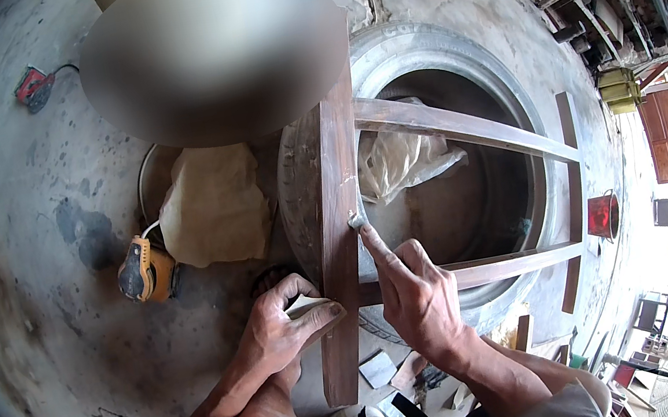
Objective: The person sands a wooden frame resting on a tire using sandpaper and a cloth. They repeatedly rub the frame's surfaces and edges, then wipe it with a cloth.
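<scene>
Hands working a dark wooden frame laid over a big tyre

The left hand point(288, 328) grips a pale folded scrap of paper point(305, 306) against the frame point(340, 243)'s smooth brown upright. The right hand point(417, 297), mostly curled, presses its outstretched index fingertip with a grey dab onto that upright, just above. Behind both lies the worn rubber tyre point(450, 54) on rough concrete floor point(27, 289); an orange sander point(144, 270) sits left of the left hand.

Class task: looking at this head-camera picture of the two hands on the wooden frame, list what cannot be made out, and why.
1. Top of the brown wooden frame: under a grey blurred patch.
2. Small pale piece in the left hand: mostly covered by fingers.
3. Grey dab at the right hand's fingertip: too small to identify.
</scene>
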### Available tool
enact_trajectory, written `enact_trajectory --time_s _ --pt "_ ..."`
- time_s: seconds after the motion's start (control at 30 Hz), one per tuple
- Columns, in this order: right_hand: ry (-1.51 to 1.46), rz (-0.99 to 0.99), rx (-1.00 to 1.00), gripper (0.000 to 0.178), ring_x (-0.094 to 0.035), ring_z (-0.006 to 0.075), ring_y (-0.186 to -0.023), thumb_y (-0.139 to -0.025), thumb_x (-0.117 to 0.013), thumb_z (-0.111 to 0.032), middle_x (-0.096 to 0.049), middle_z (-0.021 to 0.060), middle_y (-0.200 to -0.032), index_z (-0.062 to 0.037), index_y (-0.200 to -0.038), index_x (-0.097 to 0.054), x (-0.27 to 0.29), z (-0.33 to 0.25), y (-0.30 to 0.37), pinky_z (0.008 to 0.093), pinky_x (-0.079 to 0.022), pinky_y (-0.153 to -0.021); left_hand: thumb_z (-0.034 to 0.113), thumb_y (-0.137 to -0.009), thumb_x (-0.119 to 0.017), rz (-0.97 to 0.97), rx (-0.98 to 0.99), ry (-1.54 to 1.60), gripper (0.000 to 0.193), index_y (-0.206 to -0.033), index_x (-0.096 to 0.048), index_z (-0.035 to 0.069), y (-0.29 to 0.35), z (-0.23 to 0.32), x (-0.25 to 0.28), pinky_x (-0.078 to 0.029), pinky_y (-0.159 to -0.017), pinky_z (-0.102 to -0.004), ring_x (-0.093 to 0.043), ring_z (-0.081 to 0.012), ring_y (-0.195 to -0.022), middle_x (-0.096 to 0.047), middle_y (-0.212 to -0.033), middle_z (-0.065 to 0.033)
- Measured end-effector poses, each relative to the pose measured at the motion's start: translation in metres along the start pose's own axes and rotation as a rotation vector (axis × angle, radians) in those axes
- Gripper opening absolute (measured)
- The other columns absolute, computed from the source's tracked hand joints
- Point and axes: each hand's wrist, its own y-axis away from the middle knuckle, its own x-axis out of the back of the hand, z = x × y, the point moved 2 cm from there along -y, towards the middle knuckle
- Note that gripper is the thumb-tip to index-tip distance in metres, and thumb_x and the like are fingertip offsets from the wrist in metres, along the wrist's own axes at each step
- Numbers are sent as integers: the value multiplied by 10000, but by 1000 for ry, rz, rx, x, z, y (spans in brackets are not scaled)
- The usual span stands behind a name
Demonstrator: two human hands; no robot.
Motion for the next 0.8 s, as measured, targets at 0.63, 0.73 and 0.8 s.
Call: enact_trajectory --time_s 0.63,0.73,0.8 --pt "-2 -37 -12 672 -628 291 -618 -903 -615 -6 -561 122 -901 -166 -1542 -481 1 0 6 414 -535 -503 253 -848 -883 5 0 3 320 -902 -660 31 0 0 0 -530 -704 -301 -635 -105 -777 -704 -805 -56" --pt "-3 -18 11 685 -630 283 -625 -903 -617 -6 -560 120 -903 -171 -1552 -470 0 1 2 410 -533 -499 254 -849 -881 7 -20 -14 318 -904 -662 30 1 -1 0 -532 -708 -302 -636 -111 -773 -704 -805 -58" --pt "2 -22 15 700 -633 277 -632 -901 -621 -6 -561 118 -907 -175 -1561 -459 0 2 -3 409 -533 -498 256 -851 -880 12 -11 -7 318 -903 -661 30 1 1 0 -531 -707 -304 -633 -114 -767 -703 -802 -58"
